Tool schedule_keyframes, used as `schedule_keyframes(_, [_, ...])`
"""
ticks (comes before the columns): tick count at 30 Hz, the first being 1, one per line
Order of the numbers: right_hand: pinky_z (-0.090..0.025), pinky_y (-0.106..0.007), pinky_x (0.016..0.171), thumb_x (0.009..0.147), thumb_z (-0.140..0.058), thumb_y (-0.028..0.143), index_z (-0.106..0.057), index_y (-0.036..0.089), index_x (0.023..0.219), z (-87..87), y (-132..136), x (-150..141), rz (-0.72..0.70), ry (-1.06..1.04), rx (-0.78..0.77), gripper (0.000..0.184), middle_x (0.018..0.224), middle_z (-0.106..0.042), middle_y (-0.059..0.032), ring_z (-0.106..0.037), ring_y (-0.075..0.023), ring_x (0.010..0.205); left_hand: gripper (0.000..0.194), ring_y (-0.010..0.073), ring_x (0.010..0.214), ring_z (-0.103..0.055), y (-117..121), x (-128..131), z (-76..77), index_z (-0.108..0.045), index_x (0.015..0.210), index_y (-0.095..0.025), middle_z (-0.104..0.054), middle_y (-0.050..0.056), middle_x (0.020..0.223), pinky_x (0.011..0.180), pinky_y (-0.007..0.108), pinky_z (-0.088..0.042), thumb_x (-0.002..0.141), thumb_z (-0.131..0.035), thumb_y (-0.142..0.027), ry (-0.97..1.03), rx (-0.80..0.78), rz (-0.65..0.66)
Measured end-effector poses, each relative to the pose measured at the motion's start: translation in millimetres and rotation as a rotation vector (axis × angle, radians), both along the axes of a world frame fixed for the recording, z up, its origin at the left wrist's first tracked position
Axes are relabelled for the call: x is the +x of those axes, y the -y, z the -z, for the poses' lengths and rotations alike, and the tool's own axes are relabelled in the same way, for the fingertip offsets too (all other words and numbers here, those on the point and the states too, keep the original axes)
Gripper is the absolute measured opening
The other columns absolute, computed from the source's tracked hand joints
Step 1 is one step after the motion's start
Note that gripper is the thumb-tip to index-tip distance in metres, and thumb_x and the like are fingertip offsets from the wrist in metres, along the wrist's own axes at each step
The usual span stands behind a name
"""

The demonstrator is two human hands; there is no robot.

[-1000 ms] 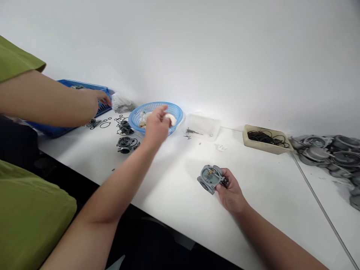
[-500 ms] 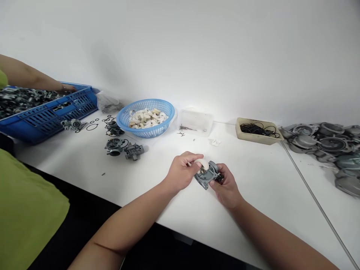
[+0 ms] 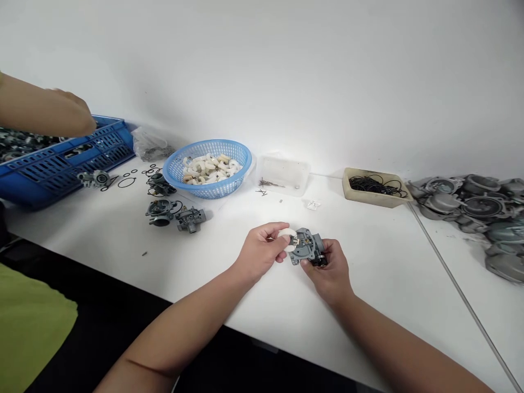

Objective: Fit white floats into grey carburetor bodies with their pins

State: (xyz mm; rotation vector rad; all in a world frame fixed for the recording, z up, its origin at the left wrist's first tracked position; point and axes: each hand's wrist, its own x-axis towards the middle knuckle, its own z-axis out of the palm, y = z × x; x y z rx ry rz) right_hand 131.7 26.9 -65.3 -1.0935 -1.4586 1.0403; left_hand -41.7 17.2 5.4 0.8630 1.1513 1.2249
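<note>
left hand pinches white c-shaped float against carburetor body held in right hand

left fingers and thumb clenched on the float, which touches the body's top face near its small brass fittings. right fingers wrapped round the body's right end, grasping it; the thumb can't be made out. body is lower centre-right of frame, lifted off the white table, hands almost touching. upper left, a co-worker's hand is over a blue plastic crate of metal parts; that hand is blurred, so can't tell its fingers' state. just right of the crate are loose black o-rings and other carburetors, left of centre. top centre, a blue plastic basket holds more white floats. right of it sits a clear plastic box, with small metal pins by its left edge. further right, a beige tray holds black rubber rings, then a heap of grey metal castings at the right edge.
</note>
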Motion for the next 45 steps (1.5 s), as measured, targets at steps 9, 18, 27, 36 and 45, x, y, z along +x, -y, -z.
schedule_keyframes(9, [-0.041,-0.026,0.049,0.07,-0.072,0.028,-0.045,0.024,0.086,-2.4,0,-3,0.031,0.07,0.058,0.033,0.073,-0.058,0.0022,-0.053,-0.0141,0.059,0.046,0.0083,0.047,-0.055,1,7,5.7,-0.063,0.102,-0.012,-0.058,-0.001,0.066,0.048,0.024,-0.048,0.073,-0.072,-0.046,-0.043,-0.007,0.002])
schedule_keyframes(18, [-0.039,-0.026,0.048,0.069,-0.071,0.036,-0.044,0.024,0.085,-13.0,7,-10,0.064,0.127,-0.019,0.034,0.067,-0.055,0.0035,-0.048,-0.0134,0.055,0.015,0.0138,0.074,-0.058,-1,11,18.8,-0.065,0.088,-0.016,-0.063,0.003,0.08,0.069,0.027,-0.047,0.084,-0.057,-0.029,-0.397,0.193,-0.108])
schedule_keyframes(27, [-0.038,-0.028,0.051,0.069,-0.071,0.04,-0.045,0.023,0.085,-17.4,10,-13,0.069,0.066,-0.046,0.034,0.07,-0.055,0.0026,-0.048,-0.0139,0.057,0.032,0.0206,0.1,-0.056,4,21,34.7,-0.061,0.109,-0.017,-0.06,0.01,0.103,0.089,0.037,-0.046,0.097,-0.036,-0.032,-0.702,0.516,-0.148])
schedule_keyframes(36, [-0.036,-0.027,0.051,0.07,-0.074,0.044,-0.044,0.023,0.084,-19.8,8,-11,0.079,0.01,-0.041,0.039,0.069,-0.051,0.0039,-0.044,-0.0124,0.057,0.046,0.0283,0.113,-0.051,-2,4,37.3,-0.049,0.124,-0.018,-0.057,0.014,0.121,0.097,0.047,-0.042,0.086,-0.054,-0.045,-0.814,0.739,0.118])
schedule_keyframes(45, [-0.033,-0.026,0.052,0.072,-0.076,0.041,-0.043,0.024,0.084,-21.9,10,-11,-0.031,-0.128,-0.095,0.039,0.072,-0.048,0.0047,-0.04,-0.011,0.058,0.04,0.022,0.089,-0.061,-5,2,31.7,-0.059,0.1,-0.018,-0.063,0.008,0.096,0.079,0.036,-0.048,0.071,-0.074,-0.042,-0.508,0.644,0.133])
